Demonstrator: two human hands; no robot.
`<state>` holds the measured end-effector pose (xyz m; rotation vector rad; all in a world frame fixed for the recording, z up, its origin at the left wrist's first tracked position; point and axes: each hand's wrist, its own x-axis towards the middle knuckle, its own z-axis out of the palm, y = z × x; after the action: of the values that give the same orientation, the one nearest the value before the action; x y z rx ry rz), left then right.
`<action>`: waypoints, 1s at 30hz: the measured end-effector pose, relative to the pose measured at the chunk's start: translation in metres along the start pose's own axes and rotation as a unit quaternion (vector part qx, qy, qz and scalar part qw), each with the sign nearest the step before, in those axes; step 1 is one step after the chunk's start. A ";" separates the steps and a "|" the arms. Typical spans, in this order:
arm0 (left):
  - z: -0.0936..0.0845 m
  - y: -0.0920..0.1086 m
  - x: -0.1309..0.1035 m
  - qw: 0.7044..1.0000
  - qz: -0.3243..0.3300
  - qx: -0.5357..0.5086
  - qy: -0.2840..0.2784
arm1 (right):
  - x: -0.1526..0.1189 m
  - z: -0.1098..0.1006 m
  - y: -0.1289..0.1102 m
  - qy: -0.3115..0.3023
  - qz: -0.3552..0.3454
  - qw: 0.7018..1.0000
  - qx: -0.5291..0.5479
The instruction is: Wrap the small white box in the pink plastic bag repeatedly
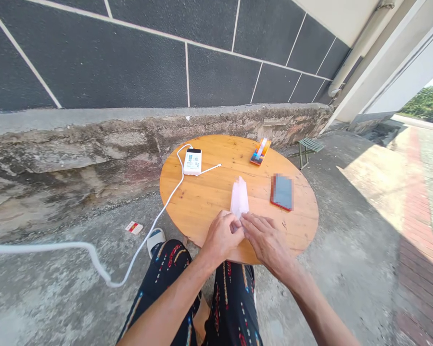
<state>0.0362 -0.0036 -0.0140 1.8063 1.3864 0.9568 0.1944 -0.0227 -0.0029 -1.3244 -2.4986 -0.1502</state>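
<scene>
A folded piece of pale pink paper [239,196] points away from me over the round wooden table [209,202]. My left hand [223,233] is closed on its near end, thumb and fingers pinched together. Against the same end, on the right side, my right hand [263,235] presses with its fingers held together. The fingertips of both hands nearly meet, and they hide the paper's near edge.
A white power bank [192,162] with a white cable lies at the table's back left. An orange box [260,152] is at the back right, a red-edged phone [282,192] at the right. A folding stool [308,145] stands beyond, near the wall.
</scene>
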 end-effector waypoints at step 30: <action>0.003 -0.019 0.050 0.968 -0.162 -0.187 -0.031 | 0.008 -0.006 0.009 -0.012 -0.051 0.998 0.027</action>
<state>0.0378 0.0492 -0.0233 1.2747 1.3065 0.9063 0.1994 -0.0130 0.0051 -1.1856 -2.5720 -0.0890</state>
